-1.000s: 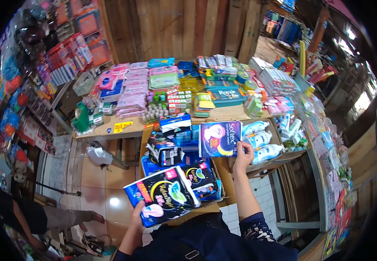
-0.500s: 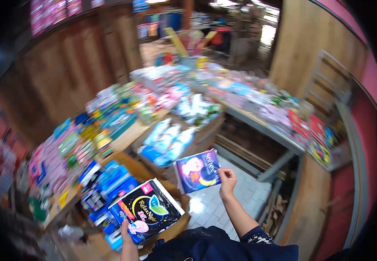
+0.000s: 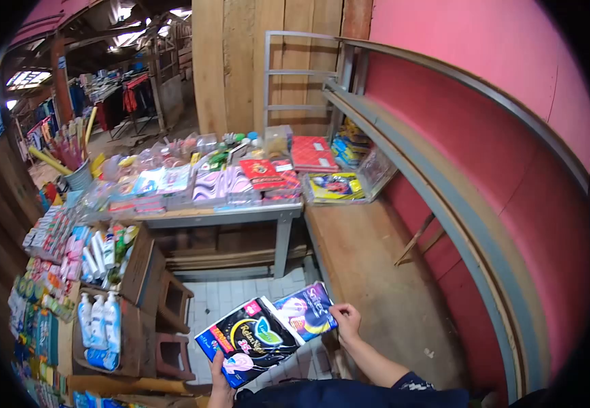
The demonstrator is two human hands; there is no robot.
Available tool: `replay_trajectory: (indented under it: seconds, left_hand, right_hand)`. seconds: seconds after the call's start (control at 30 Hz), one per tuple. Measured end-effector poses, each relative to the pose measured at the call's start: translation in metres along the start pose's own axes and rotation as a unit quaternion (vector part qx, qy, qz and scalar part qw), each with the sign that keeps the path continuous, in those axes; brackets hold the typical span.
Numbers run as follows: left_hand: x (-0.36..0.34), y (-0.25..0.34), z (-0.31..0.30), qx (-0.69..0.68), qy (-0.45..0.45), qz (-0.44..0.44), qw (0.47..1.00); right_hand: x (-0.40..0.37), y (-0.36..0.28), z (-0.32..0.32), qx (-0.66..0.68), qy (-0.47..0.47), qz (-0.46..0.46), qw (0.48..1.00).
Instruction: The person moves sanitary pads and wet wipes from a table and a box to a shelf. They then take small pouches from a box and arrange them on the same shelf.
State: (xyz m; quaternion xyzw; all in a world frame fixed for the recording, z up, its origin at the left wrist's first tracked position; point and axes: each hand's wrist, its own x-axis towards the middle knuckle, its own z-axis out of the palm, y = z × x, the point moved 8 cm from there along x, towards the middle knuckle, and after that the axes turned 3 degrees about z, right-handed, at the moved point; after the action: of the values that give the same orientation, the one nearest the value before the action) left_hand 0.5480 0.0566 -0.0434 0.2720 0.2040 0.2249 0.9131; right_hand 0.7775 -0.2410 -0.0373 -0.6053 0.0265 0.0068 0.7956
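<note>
My left hand [image 3: 221, 378] is closed on the lower left edge of a black sanitary pad pack [image 3: 249, 340] marked "RelaxNight", its thumb lying on the front. The purple sanitary pad pack [image 3: 306, 311], labelled Softex, is pinched at its right edge by my right hand [image 3: 347, 321]. Both packs face up, and the black one overlaps the left side of the purple one. Below them shows the white tiled floor [image 3: 223, 296].
A wooden bench [image 3: 383, 272] runs along the pink wall at right. Ahead stands a metal-framed table [image 3: 227, 214] with packaged goods and red books [image 3: 313, 154]. At left are a cardboard box [image 3: 146, 268], pump bottles [image 3: 99, 323] and brown stools [image 3: 174, 306].
The view has swung right, toward the bench and pink wall. The two packs have come together and now overlap; before, they were apart. Both hands keep their hold.
</note>
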Motion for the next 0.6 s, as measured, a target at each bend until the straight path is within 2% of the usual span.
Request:
replay_trajectory:
  seconds: [0.03,0.1,0.13,0.17,0.3,0.33,0.47,0.6]
  left_hand:
    - [0.01,-0.01,0.021,0.011,-0.012,-0.024,1.0]
    - [0.042,-0.043,0.02,0.049,-0.008,-0.066,0.997]
    - [0.047,-0.035,0.048,0.084,-0.023,-0.062,0.994]
    - [0.06,-0.039,0.047,0.101,-0.033,-0.076,0.991]
    - [0.118,-0.041,0.076,0.117,-0.053,-0.133,0.983]
    - [0.147,-0.053,0.076,0.121,-0.064,-0.132,0.982]
    - [0.236,-0.041,0.1,0.123,-0.119,-0.163,0.972]
    - [0.338,-0.036,0.108,0.137,-0.149,-0.196,0.959]
  right_hand:
    - [0.008,0.001,-0.016,0.0,0.018,0.001,1.0]
    - [0.035,0.015,-0.047,0.008,0.063,0.02,0.998]
    - [0.042,0.015,-0.057,0.021,0.082,0.025,0.996]
    - [0.044,0.021,-0.064,0.036,0.106,0.03,0.993]
    - [0.065,0.02,-0.059,0.055,0.186,0.011,0.981]
    - [0.085,0.038,-0.061,0.061,0.194,0.009,0.979]
    - [0.12,0.021,-0.042,0.102,0.242,-0.072,0.962]
    - [0.162,0.04,-0.039,0.142,0.331,-0.103,0.927]
